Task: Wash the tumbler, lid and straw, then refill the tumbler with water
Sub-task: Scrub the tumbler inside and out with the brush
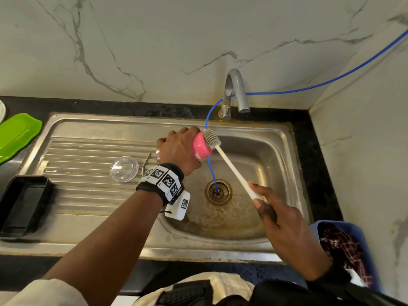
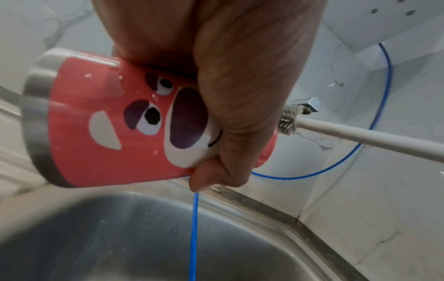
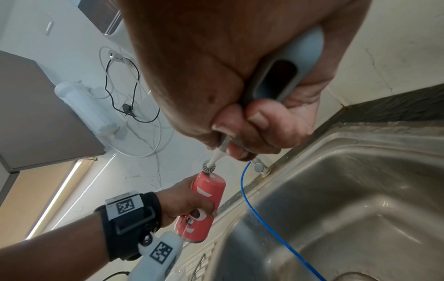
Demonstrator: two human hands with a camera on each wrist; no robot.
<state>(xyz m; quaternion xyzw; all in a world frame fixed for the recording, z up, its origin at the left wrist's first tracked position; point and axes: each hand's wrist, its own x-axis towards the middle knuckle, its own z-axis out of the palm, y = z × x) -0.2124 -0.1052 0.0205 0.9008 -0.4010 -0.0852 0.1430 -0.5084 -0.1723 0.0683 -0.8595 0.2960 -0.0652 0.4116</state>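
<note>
My left hand (image 1: 178, 146) grips a pink tumbler (image 1: 201, 146) with a cartoon face (image 2: 153, 114), held on its side above the sink's left edge, base toward the basin. My right hand (image 1: 280, 219) grips the white handle of a bottle brush (image 1: 234, 168). Its grey bristle head (image 1: 212, 138) touches the tumbler's base (image 3: 212, 178). A clear round lid (image 1: 124, 168) lies on the drainboard. A thin bent metal straw (image 1: 146, 163) lies just right of the lid, partly hidden by my left wrist.
The steel sink (image 1: 276, 138) has a drain (image 1: 218, 192) with a blue hose (image 1: 212, 171) running into it from the wall. A grey tap (image 1: 236, 93) stands behind. A black tray (image 1: 22, 206) and green lid (image 1: 17, 133) sit left; a blue bin (image 1: 353, 250) stands right.
</note>
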